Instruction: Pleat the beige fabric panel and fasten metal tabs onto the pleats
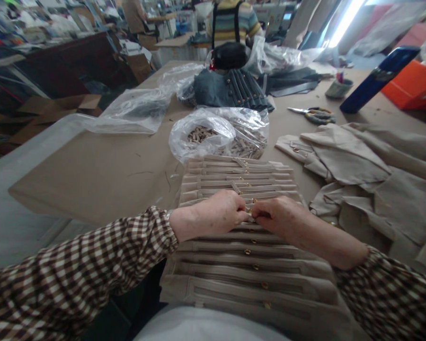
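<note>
A stack of beige fabric panels (227, 263) lies overlapped in rows before me, each with a zipper and a small gold zipper pull (247, 252). Over the middle rows, my left hand (222, 213) and my right hand (280, 218) meet with fingertips pinched. Between them is a zipper pull, with the right fingertips closed on it. What the left fingers grip is too small and covered to name. On farther rows, short beige strips (236, 187) hang at the gold pulls. Just beyond the panels, a clear plastic bag (213, 121) holds many small beige strips (200, 134).
Loose beige fabric (362, 166) is heaped at right. Pliers or snips (317, 115), a small cup (339, 88) and a tall blue object (379, 78) stand behind it. Dark zippered pieces (230, 90) and plastic lie at the back. A person in a striped top (232, 23) is beyond.
</note>
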The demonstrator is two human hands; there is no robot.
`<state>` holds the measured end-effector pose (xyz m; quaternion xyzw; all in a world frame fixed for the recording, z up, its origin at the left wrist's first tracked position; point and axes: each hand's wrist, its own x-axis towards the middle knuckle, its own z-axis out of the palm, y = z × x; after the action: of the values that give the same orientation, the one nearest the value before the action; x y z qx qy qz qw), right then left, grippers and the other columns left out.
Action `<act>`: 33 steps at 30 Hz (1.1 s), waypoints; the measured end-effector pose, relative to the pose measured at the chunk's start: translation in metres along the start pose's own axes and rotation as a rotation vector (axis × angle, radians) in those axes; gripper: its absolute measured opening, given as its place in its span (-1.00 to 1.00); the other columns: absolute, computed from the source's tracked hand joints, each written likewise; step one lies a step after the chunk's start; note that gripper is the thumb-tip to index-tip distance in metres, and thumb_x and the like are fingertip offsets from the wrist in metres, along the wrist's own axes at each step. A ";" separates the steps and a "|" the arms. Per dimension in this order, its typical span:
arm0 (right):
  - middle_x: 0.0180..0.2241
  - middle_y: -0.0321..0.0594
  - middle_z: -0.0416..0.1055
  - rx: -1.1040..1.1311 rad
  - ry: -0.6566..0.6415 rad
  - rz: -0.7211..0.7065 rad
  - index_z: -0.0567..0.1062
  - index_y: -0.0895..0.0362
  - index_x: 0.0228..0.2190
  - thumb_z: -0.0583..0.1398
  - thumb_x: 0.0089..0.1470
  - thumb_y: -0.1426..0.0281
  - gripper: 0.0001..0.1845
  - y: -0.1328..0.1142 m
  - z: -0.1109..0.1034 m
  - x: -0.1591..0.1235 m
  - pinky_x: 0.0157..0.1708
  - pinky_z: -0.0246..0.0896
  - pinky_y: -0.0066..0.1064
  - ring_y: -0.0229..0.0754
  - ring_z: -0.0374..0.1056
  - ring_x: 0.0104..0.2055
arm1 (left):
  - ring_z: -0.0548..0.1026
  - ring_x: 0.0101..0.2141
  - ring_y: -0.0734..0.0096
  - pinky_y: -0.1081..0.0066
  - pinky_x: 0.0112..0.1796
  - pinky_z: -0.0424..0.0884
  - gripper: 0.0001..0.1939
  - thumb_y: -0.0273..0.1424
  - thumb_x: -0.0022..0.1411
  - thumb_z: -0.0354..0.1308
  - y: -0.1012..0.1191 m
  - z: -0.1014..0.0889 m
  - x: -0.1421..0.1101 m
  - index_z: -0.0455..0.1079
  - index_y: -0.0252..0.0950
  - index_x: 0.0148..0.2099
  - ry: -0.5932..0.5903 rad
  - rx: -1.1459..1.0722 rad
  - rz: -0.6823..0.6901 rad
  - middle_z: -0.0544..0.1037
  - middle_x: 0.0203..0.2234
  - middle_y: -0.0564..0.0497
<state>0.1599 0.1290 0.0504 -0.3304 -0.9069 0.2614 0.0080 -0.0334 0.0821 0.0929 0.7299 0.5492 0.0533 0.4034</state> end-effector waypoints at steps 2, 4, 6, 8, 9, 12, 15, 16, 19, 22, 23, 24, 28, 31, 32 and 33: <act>-0.59 -0.37 0.40 -0.010 -0.015 0.001 0.50 0.11 -0.51 0.12 0.01 0.49 -0.83 0.001 0.000 0.000 -0.51 -0.14 -0.47 -0.37 0.12 -0.56 | 0.21 -0.59 0.53 0.46 -0.52 0.04 -0.69 -0.38 0.25 0.08 0.000 0.000 -0.001 0.39 -0.36 -0.53 0.007 0.009 0.023 0.30 -0.69 0.10; -0.59 -0.36 0.39 -0.034 -0.030 -0.008 0.48 0.11 -0.52 0.12 0.03 0.48 -0.83 0.000 -0.001 -0.001 -0.52 -0.16 -0.45 -0.36 0.13 -0.56 | 0.21 -0.59 0.53 0.46 -0.52 0.05 -0.69 -0.37 0.26 0.08 0.000 0.001 -0.001 0.41 -0.36 -0.52 -0.002 0.035 0.028 0.31 -0.69 0.10; -0.58 -0.34 0.40 -0.073 -0.037 -0.022 0.47 0.10 -0.53 0.12 0.06 0.46 -0.82 -0.003 -0.002 -0.001 -0.52 -0.18 -0.43 -0.35 0.14 -0.55 | 0.24 -0.59 0.51 0.46 -0.52 0.06 -0.68 -0.36 0.27 0.06 -0.001 0.002 0.000 0.43 -0.36 -0.50 -0.009 0.073 0.029 0.36 -0.67 0.07; -0.57 -0.32 0.41 -0.119 -0.027 -0.030 0.45 0.10 -0.53 0.11 0.10 0.44 -0.80 -0.007 -0.002 -0.002 -0.52 -0.19 -0.41 -0.33 0.16 -0.55 | 0.28 -0.58 0.49 0.46 -0.51 0.08 -0.67 -0.34 0.29 0.04 -0.002 0.004 0.000 0.46 -0.36 -0.47 -0.010 0.126 0.026 0.43 -0.63 0.02; -0.56 -0.30 0.41 -0.144 -0.015 -0.032 0.45 0.10 -0.51 0.10 0.12 0.44 -0.79 -0.009 -0.001 -0.003 -0.52 -0.19 -0.40 -0.32 0.17 -0.55 | 0.30 -0.57 0.48 0.46 -0.51 0.09 -0.66 -0.34 0.30 0.03 -0.002 0.005 0.001 0.47 -0.36 -0.45 -0.009 0.154 0.028 0.46 -0.60 -0.01; -0.49 -0.28 0.44 -0.176 0.018 -0.063 0.45 0.09 -0.43 0.08 0.15 0.46 -0.82 -0.013 0.003 -0.006 -0.50 -0.15 -0.37 -0.28 0.22 -0.52 | 0.37 -0.54 0.42 0.45 -0.48 0.17 -0.68 -0.36 0.31 0.00 -0.003 0.009 0.001 0.51 -0.36 -0.39 0.006 0.242 0.035 0.53 -0.53 -0.07; -0.44 -0.26 0.46 -0.171 0.029 -0.074 0.44 0.09 -0.37 0.06 0.17 0.49 -0.83 -0.013 0.005 -0.006 -0.48 -0.11 -0.36 -0.25 0.27 -0.48 | 0.46 -0.47 0.31 0.41 -0.42 0.28 -0.67 -0.35 0.31 -0.03 -0.005 0.012 0.002 0.53 -0.36 -0.33 0.035 0.330 0.032 0.57 -0.45 -0.13; -0.46 -0.26 0.45 -0.178 0.024 -0.049 0.44 0.09 -0.38 0.06 0.18 0.48 -0.83 -0.013 0.005 -0.004 -0.48 -0.11 -0.36 -0.25 0.28 -0.48 | 0.48 -0.45 0.27 0.39 -0.40 0.30 -0.65 -0.34 0.31 -0.04 -0.006 0.013 0.002 0.53 -0.37 -0.33 0.036 0.360 0.024 0.57 -0.44 -0.16; -0.51 -0.24 0.45 -0.205 -0.016 0.022 0.44 0.10 -0.45 0.08 0.14 0.47 -0.82 -0.012 0.005 0.003 -0.50 -0.15 -0.36 -0.24 0.29 -0.49 | 0.51 -0.43 0.17 0.34 -0.39 0.35 -0.62 -0.31 0.31 -0.05 -0.008 0.013 0.003 0.54 -0.39 -0.33 0.033 0.408 0.007 0.57 -0.44 -0.21; -0.50 -0.23 0.46 -0.196 -0.025 0.008 0.44 0.10 -0.50 0.10 0.11 0.47 -0.81 -0.011 0.004 0.010 -0.49 -0.14 -0.36 -0.23 0.29 -0.48 | 0.53 -0.41 0.14 0.31 -0.37 0.39 -0.64 -0.32 0.30 -0.04 -0.009 0.011 0.003 0.54 -0.40 -0.32 0.041 0.399 0.000 0.57 -0.43 -0.24; -0.50 -0.23 0.46 -0.190 -0.021 0.004 0.44 0.11 -0.50 0.09 0.11 0.47 -0.81 -0.011 0.003 0.011 -0.49 -0.13 -0.37 -0.23 0.29 -0.48 | 0.53 -0.41 0.15 0.31 -0.35 0.40 -0.65 -0.34 0.29 -0.03 -0.009 0.011 0.004 0.54 -0.41 -0.32 0.038 0.400 -0.003 0.57 -0.43 -0.24; -0.50 -0.23 0.46 -0.184 -0.017 0.006 0.45 0.11 -0.50 0.09 0.11 0.48 -0.81 -0.011 0.003 0.012 -0.48 -0.12 -0.37 -0.24 0.28 -0.48 | 0.53 -0.40 0.16 0.31 -0.34 0.41 -0.66 -0.35 0.28 -0.02 -0.009 0.010 0.004 0.54 -0.41 -0.33 0.036 0.402 -0.006 0.58 -0.43 -0.24; -0.49 -0.23 0.46 -0.137 -0.043 -0.013 0.46 0.13 -0.50 0.10 0.09 0.50 -0.81 -0.011 0.001 0.012 -0.47 -0.08 -0.39 -0.25 0.27 -0.47 | 0.54 -0.38 0.16 0.30 -0.29 0.42 -0.71 -0.38 0.24 0.03 -0.010 0.011 0.009 0.55 -0.41 -0.34 0.031 0.401 -0.040 0.57 -0.43 -0.24; -0.53 -0.27 0.42 -0.086 -0.030 -0.040 0.45 0.15 -0.53 0.11 0.11 0.51 -0.79 -0.009 0.000 0.012 -0.46 -0.05 -0.41 -0.29 0.22 -0.49 | 0.54 -0.39 0.14 0.28 -0.30 0.43 -0.71 -0.37 0.23 0.03 -0.010 0.013 0.010 0.55 -0.40 -0.35 0.045 0.394 -0.049 0.57 -0.45 -0.23; -0.54 -0.28 0.41 -0.075 -0.020 -0.042 0.44 0.15 -0.53 0.11 0.10 0.52 -0.79 -0.009 0.000 0.012 -0.45 -0.04 -0.42 -0.29 0.22 -0.49 | 0.54 -0.39 0.13 0.27 -0.30 0.43 -0.71 -0.37 0.23 0.03 -0.009 0.013 0.010 0.55 -0.40 -0.35 0.050 0.397 -0.046 0.57 -0.45 -0.24; -0.54 -0.28 0.41 -0.066 -0.016 -0.043 0.44 0.15 -0.53 0.11 0.10 0.53 -0.79 -0.009 -0.001 0.012 -0.44 -0.03 -0.42 -0.30 0.21 -0.48 | 0.54 -0.38 0.12 0.27 -0.30 0.44 -0.70 -0.37 0.24 0.02 -0.009 0.013 0.010 0.55 -0.40 -0.34 0.051 0.399 -0.044 0.57 -0.44 -0.25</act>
<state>0.1457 0.1304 0.0537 -0.3086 -0.9220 0.2338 -0.0047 -0.0294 0.0841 0.0744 0.7815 0.5749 -0.0469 0.2378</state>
